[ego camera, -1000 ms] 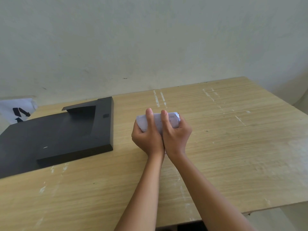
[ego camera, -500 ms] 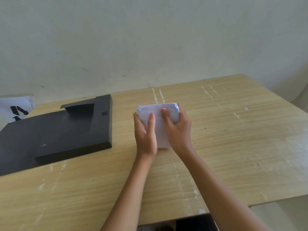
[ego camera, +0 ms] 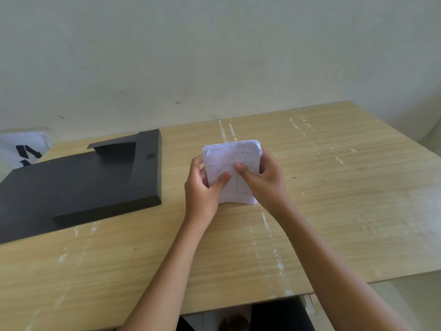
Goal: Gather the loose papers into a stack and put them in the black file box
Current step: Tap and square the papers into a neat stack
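A small stack of white papers [ego camera: 232, 156] with faint handwriting stands on its lower edge on the wooden table [ego camera: 334, 199], tilted toward me. My left hand [ego camera: 202, 189] grips its left side with the thumb on the front sheet. My right hand [ego camera: 265, 182] grips the right side, thumb also on the front. The black file box [ego camera: 78, 182] lies flat on the table to the left of the hands, a short gap away.
A white sheet with black arrow marks [ego camera: 23, 149] sits behind the box at the far left. A pale wall [ego camera: 214, 56] runs along the table's far edge. The table's near edge and right corner are close to my arms.
The stack has been raised from lying low under my fingers to standing upright on its edge. Both hands shifted from on top of it to its sides.
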{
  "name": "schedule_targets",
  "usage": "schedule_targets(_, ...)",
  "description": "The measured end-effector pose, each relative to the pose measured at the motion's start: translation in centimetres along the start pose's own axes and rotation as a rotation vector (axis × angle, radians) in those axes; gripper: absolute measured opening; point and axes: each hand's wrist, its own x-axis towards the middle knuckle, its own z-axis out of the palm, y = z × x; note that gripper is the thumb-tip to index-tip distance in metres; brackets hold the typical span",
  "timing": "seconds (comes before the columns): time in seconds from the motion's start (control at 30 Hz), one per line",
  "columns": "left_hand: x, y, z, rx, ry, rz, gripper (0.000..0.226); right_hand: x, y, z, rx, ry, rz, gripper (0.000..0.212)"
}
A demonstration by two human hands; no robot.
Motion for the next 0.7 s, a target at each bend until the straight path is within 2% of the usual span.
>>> schedule_targets(0.13,-0.2,-0.7,0.1,-0.005,-0.040,-0.068,0.023,-0.4,0.7,-0.2,-0.021,-0.089,0.036,0.022)
schedule_targets(0.27,-0.2,-0.9,0.6,-0.016,0.048,-0.089,0.020,-0.5,0.5,0.3,-0.055,-0.045,-0.008,0.023)
schedule_targets(0.33,-0.3,-1.0,0.8,-0.001,0.044,-0.120,0.020,-0.6,1.0,0.4,-0.068,-0.020,0.003,0.021)
schedule_targets(0.43,-0.2,-1.3,0.8,0.112,0.000,-0.159,0.017,-1.2,2.3,0.4,-0.099,-0.013,0.061,0.013)
schedule_targets(0.5,0.0,-1.4,0.5,0.203,-0.051,-0.189,0.017,-1.5,3.0,0.4,-0.132,-0.008,0.061,0.015)
schedule_targets(0.6,0.0,0.1,-0.6,0.174,-0.180,-0.188,0.041,-1.5,3.2,0.5,-0.146,0.010,0.049,0.018)
schedule_targets(0.67,-0.2,1.4,-1.2,0.249,-0.195,-0.076,0.061,-1.4,3.1,0.5,-0.154,0.010,0.040,0.017)
schedule_targets(0.7,-0.3,2.1,-1.4,0.368,-0.157,0.031,0.073,-1.4,3.1,0.5,-0.155,0.008,0.033,0.017)
